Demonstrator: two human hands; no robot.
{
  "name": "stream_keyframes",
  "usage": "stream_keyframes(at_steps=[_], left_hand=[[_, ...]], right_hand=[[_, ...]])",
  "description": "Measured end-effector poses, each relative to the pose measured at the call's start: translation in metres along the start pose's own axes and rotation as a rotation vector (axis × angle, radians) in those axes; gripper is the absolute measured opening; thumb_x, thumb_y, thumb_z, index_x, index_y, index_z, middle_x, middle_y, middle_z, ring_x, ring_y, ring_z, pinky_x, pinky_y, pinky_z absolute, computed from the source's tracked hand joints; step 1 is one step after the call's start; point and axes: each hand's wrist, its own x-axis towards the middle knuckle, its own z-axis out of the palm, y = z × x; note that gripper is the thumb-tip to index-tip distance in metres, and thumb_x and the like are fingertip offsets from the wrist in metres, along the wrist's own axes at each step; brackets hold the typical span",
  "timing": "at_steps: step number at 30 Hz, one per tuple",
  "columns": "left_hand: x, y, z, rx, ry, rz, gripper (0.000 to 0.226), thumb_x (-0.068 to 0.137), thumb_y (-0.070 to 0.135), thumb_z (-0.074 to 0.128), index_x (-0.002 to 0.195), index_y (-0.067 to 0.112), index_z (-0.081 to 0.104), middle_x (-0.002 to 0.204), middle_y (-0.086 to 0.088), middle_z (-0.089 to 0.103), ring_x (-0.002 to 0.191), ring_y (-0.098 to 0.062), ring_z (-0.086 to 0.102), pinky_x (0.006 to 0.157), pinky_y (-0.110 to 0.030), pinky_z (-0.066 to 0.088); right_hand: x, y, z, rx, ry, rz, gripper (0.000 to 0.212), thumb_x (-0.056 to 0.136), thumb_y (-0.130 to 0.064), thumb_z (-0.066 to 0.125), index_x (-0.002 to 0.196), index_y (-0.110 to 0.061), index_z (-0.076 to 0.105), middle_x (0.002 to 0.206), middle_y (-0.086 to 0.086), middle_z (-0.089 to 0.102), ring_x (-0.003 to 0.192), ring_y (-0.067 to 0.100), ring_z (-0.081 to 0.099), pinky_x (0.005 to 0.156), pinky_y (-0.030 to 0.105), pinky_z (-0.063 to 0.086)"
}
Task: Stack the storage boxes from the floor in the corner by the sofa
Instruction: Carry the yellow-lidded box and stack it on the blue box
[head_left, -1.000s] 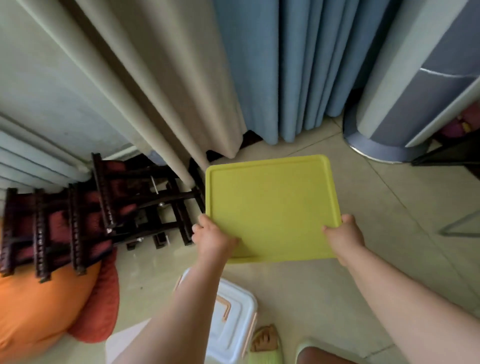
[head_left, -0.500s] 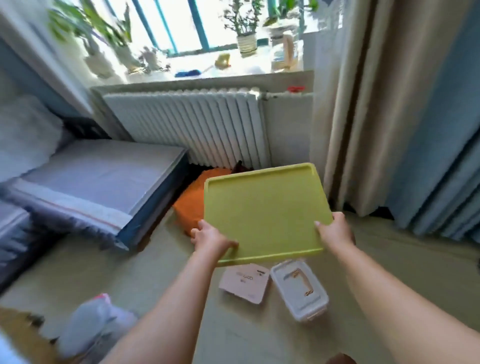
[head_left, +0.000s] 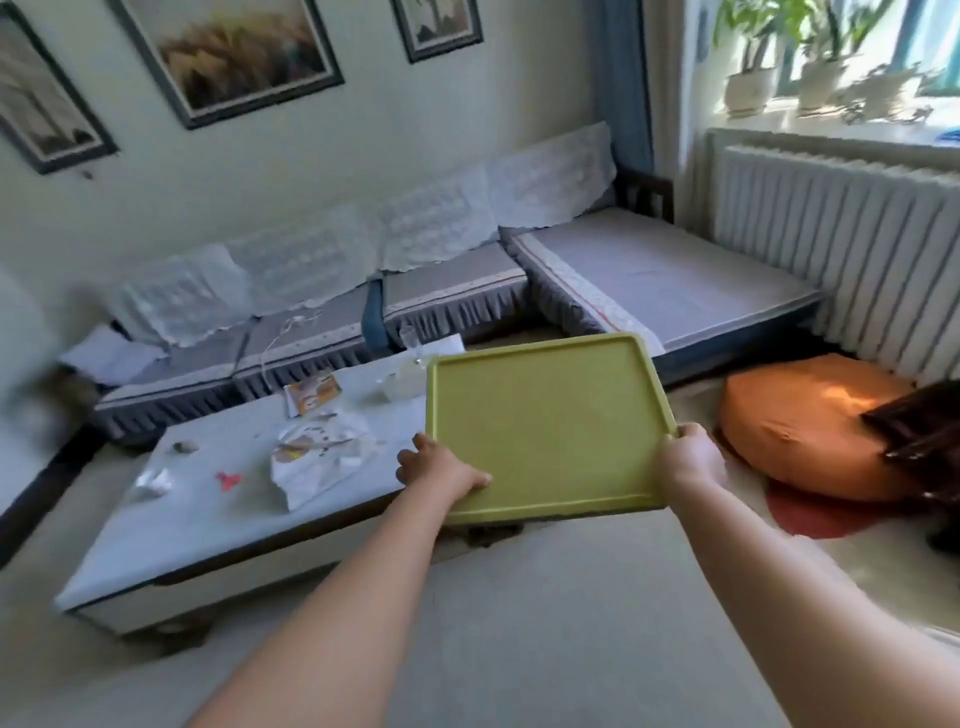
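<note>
left grip (head_left: 439, 467) and right grip (head_left: 693, 460) holding yellow-green lid (head_left: 545, 421) by near corners, above desk (head_left: 208, 525) edge, sofa (head_left: 649, 280) behind

Two bare forearms reach in from the bottom edge, no sleeves showing, nothing at either wrist. Left hand (head_left: 439, 470) and right hand (head_left: 693, 460) wear no gloves and no rings that show.

no legible text, packet (head_left: 311, 391) print too blurred
</note>
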Motion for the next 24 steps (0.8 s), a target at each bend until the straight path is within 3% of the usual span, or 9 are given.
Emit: stream_keyframes(at_steps=[5, 9, 14, 24], left_hand=[[-0.009, -0.200, -0.099, -0.069, 0.094, -0.165, 0.117, 0.075, 0.049, 0.077, 0.152, 0.001, 0.004, 0.150, -0.020, 0.025, 0.139, -0.034, 0.032, 0.114, -0.041, 0.034], [-0.024, -0.355, -0.166, -0.117, 0.187, -0.318, 0.116, 0.075, 0.051, 0.077, 0.150, -0.003, 0.008, 0.152, -0.016, 0.027, 0.140, -0.032, 0.031, 0.114, -0.039, 0.034], [-0.018, -0.516, -0.225, -0.209, 0.242, -0.588, 0.117, 0.068, 0.051, 0.082, 0.148, 0.000, 0.015, 0.147, -0.017, 0.035, 0.136, -0.031, 0.037, 0.109, -0.038, 0.038], [0.082, -0.738, -0.318, -0.330, 0.268, -0.857, 0.106, 0.064, 0.048, 0.086, 0.141, 0.003, 0.029, 0.143, -0.017, 0.042, 0.134, -0.031, 0.041, 0.107, -0.040, 0.042]], right_hand=[[-0.140, -0.047, 0.143, -0.078, -0.211, -0.133, 0.041, 0.092, -0.006, 0.037, 0.128, -0.013, 0.056, 0.136, 0.015, 0.052, 0.120, 0.036, 0.051, 0.105, 0.040, 0.040], [-0.256, -0.074, 0.256, -0.226, -0.397, -0.302, 0.038, 0.093, -0.005, 0.035, 0.126, -0.004, 0.055, 0.129, 0.021, 0.057, 0.116, 0.038, 0.054, 0.083, 0.034, 0.038], [-0.376, -0.098, 0.388, -0.371, -0.578, -0.446, 0.039, 0.095, -0.003, 0.030, 0.127, -0.002, 0.052, 0.128, 0.021, 0.057, 0.116, 0.039, 0.055, 0.090, 0.041, 0.044], [-0.510, -0.149, 0.639, -0.531, -0.768, -0.578, 0.035, 0.097, -0.004, 0.034, 0.125, 0.002, 0.054, 0.130, 0.022, 0.056, 0.119, 0.036, 0.054, 0.082, 0.032, 0.039]])
